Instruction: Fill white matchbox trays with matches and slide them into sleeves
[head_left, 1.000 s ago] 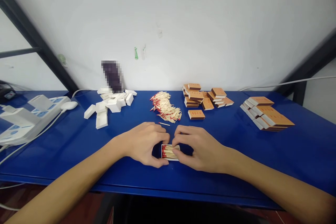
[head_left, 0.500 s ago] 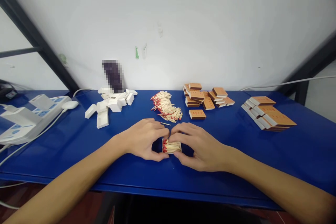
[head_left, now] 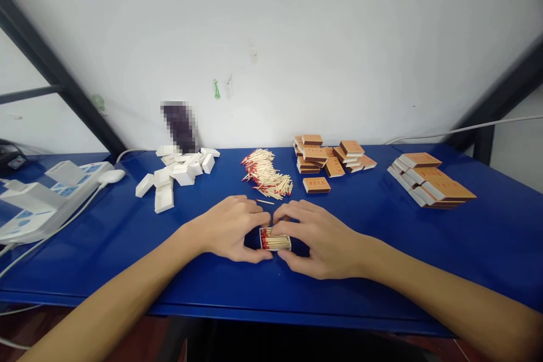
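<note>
A white matchbox tray (head_left: 275,249) filled with red-tipped matches (head_left: 275,241) lies on the blue table between my hands. My left hand (head_left: 235,229) curls round its left end, thumb at the near side and fingers at the far side. From the right, my right hand (head_left: 316,237) rests its index finger on the matches, its thumb by the near right corner. Just beyond my left fingers lies a single match (head_left: 265,202). Farther back is a heap of loose matches (head_left: 266,174).
White empty trays (head_left: 183,174) are piled at the back left, by a blurred dark object (head_left: 181,126). Orange matchbox sleeves (head_left: 314,154) lie heaped at the back right. Stacked matchboxes (head_left: 432,181) stand farther right. A power strip (head_left: 55,198) with cables occupies the left side.
My right index finger has shifted on the matches, which now lie more evenly in the tray. My right thumb has moved slightly left along the near edge. The view has tilted a little.
</note>
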`<control>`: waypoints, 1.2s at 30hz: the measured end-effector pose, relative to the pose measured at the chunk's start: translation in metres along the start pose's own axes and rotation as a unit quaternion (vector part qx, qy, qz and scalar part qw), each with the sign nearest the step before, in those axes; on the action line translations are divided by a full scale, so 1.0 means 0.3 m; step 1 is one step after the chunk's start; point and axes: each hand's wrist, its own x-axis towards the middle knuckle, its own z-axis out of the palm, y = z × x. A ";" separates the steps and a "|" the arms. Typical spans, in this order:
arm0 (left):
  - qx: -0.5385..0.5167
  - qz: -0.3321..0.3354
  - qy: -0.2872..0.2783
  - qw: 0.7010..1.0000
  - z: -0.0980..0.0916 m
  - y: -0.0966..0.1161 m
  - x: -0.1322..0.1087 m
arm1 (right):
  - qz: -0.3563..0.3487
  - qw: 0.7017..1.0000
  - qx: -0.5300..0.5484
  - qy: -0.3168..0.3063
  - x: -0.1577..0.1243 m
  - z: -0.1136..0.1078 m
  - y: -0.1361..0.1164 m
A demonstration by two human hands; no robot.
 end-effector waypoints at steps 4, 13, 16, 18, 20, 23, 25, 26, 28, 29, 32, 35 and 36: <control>-0.011 0.001 -0.005 1.000 -0.001 0.008 0.003 | -0.001 1.000 0.003 -0.002 -0.001 0.003 0.005; -0.015 -0.017 -0.014 1.000 0.001 0.010 0.004 | -0.018 0.999 -0.038 0.004 0.000 0.002 0.006; -0.012 -0.020 -0.016 1.000 0.000 0.009 0.002 | -0.015 0.999 -0.034 -0.002 0.001 0.000 0.005; -0.009 -0.020 -0.016 1.000 0.000 0.010 0.001 | -0.009 0.999 -0.034 -0.012 0.002 -0.002 0.004; -0.005 -0.021 -0.016 1.000 0.001 0.011 0.001 | -0.001 0.999 -0.038 -0.022 0.004 -0.004 0.001; -0.007 -0.026 -0.020 0.999 0.003 0.010 0.000 | 0.010 0.999 -0.040 -0.033 0.006 -0.008 -0.007; -0.014 -0.028 -0.019 0.999 0.005 0.008 0.001 | 0.012 0.999 -0.036 -0.036 0.007 -0.008 -0.010; -0.019 -0.030 -0.018 0.999 0.005 0.007 0.001 | 0.011 0.999 -0.033 -0.037 0.008 -0.008 -0.011; -0.027 -0.033 -0.017 0.999 0.006 0.006 0.002 | 0.006 0.999 -0.023 -0.035 0.009 -0.005 -0.009; -0.030 -0.034 -0.016 0.999 0.006 0.006 0.003 | 0.004 0.999 -0.016 -0.032 0.009 -0.004 -0.007; -0.036 -0.037 -0.019 0.998 0.006 0.006 0.003 | -0.003 1.000 0.002 -0.022 0.009 0.001 0.000; -0.036 -0.039 -0.018 0.998 0.005 0.008 0.003 | -0.004 1.000 0.015 -0.021 0.008 0.001 0.005; -0.036 -0.038 -0.018 0.998 0.005 0.008 0.003 | -0.003 1.000 0.017 -0.023 0.007 0.001 0.005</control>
